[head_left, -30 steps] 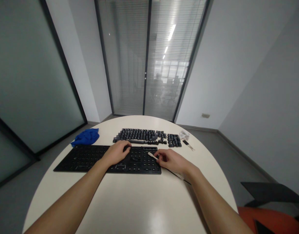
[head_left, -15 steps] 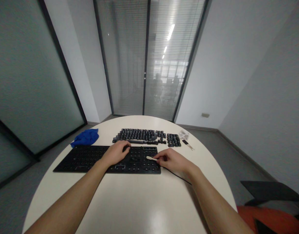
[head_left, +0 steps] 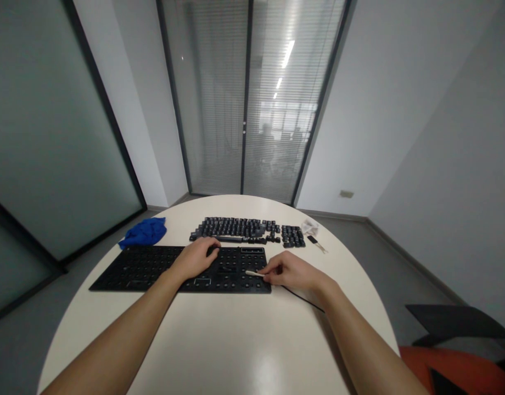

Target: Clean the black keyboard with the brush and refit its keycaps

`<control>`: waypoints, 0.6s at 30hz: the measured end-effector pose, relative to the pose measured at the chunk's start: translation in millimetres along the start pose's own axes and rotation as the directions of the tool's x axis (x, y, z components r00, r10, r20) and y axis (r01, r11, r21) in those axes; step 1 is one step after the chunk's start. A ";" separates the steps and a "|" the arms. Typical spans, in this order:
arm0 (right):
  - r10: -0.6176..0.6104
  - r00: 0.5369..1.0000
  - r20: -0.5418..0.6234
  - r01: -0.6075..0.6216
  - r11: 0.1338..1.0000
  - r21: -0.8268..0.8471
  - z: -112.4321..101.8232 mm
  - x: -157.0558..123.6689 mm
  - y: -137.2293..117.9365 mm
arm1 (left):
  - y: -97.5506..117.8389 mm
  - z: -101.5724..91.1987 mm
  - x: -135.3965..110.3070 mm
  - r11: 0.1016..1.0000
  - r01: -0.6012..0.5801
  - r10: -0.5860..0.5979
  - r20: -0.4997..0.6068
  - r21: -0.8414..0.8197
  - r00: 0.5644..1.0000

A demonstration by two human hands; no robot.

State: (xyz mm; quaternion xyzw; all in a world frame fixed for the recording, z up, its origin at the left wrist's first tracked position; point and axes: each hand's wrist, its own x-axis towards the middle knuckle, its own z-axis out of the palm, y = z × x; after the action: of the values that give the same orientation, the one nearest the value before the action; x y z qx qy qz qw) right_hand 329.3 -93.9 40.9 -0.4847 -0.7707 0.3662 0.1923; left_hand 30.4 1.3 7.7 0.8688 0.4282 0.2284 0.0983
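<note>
A black keyboard base [head_left: 153, 269] with its keycaps off lies flat near the middle of the round table. Across its upper middle rests my left hand [head_left: 197, 258], palm down, thumb apart from the fingers and nothing in it. My right hand [head_left: 289, 269] is closed in a pinch at the board's right end. Between its thumb and fingers is a white cotton swab [head_left: 254, 273], whose tip points left over the number pad area. Whether the tip touches the board I cannot tell. Behind the board the loose black keycaps [head_left: 236, 226] lie in rows, with a number pad group [head_left: 292, 236] on the right.
A crumpled blue cloth [head_left: 144, 231] lies at the table's left. Clear plastic packaging [head_left: 309, 227] and a small puller tool with a dark handle [head_left: 317, 243] are at the right. A black cable [head_left: 304, 299] runs under my right forearm. A red and black chair [head_left: 454, 367] stands right of the table.
The cotton swab has moved slightly down and left over the number pad area, and my right fingers have shifted with it. My left hand has stayed in place.
</note>
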 end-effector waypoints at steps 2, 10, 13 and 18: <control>0.011 1.000 0.016 -0.012 1.000 0.029 -0.3 0.0 2.7 | 0.3 -0.4 -0.2 1.000 0.001 -0.001 0.002 0.003 1.000; 0.041 0.999 0.005 -0.041 0.998 0.053 -2.7 -1.4 5.1 | -2.3 1.4 -0.3 1.000 -0.009 0.009 -0.012 -0.006 1.000; 0.062 0.997 -0.041 -0.062 0.998 0.008 -3.1 -1.3 7.5 | -3.4 2.3 0.0 1.000 -0.009 0.009 -0.013 -0.009 1.000; 0.056 0.990 -0.127 -0.067 0.994 -0.083 -6.8 0.1 13.2 | -3.3 2.8 0.2 1.000 0.000 0.000 -0.009 0.005 1.000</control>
State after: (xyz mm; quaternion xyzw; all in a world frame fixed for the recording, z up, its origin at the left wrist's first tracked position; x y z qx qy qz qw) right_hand 341.6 -87.8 35.4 -0.5381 -0.7571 0.3069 0.2074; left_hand 29.6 3.5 4.1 0.8681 0.4291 0.2312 0.0940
